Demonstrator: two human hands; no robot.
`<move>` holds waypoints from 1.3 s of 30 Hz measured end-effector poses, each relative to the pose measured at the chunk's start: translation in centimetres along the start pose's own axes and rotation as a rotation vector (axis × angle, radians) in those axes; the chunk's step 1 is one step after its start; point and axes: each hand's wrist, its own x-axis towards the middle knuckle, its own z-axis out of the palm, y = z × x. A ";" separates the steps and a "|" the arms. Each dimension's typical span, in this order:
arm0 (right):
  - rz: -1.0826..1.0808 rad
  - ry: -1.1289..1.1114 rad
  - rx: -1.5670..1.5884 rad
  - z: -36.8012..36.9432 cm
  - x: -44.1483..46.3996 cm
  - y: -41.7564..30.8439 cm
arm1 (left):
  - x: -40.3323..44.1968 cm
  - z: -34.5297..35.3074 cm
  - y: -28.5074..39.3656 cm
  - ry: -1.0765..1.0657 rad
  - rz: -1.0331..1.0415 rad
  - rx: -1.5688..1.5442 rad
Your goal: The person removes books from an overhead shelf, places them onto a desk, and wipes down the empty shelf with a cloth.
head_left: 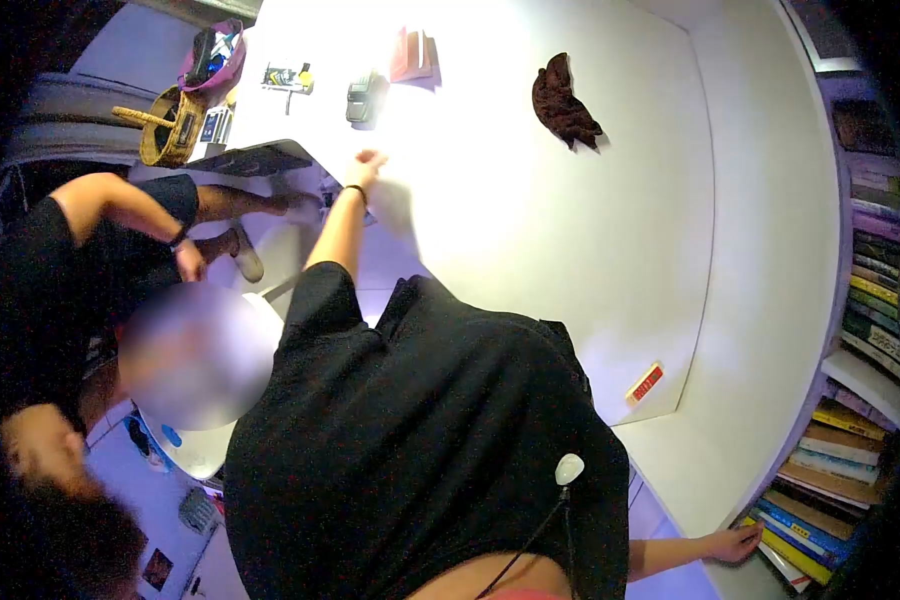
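My left hand [367, 168], with a dark band at the wrist, is over the near left edge of the white table [570, 250]. Glare washes out its fingers, which look loosely apart with nothing visible in them. Beyond it on the tabletop are a small dark grey case [362, 98] and a reddish-brown upright folder-like thing [413, 55]. My right hand [735, 543] reaches out low on the right, beside books [795, 545] on a shelf. Its fingers are slightly bent and appear to hold nothing; whether they touch the books is unclear.
A dark brown crumpled cloth-like thing [565, 103] and a red-and-white block [645, 384] lie on the table. A wicker basket [170, 128] and purple bag [215, 58] stand far left. Another person [45, 290] sits left, by a round white surface [205, 455]. Bookshelves [875, 260] line the right.
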 end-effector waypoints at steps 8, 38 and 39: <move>-0.284 -0.049 -0.344 -0.5 0.4 -0.1 | 6.7 -6.9 4.4 0.456 -0.253 -0.379; -0.002 -0.020 -0.003 -0.7 -0.1 1.4 | -13.8 7.8 4.5 -0.266 0.173 0.232; -0.014 -0.008 0.000 -0.6 0.2 2.6 | -14.9 8.8 5.2 -0.333 0.174 0.231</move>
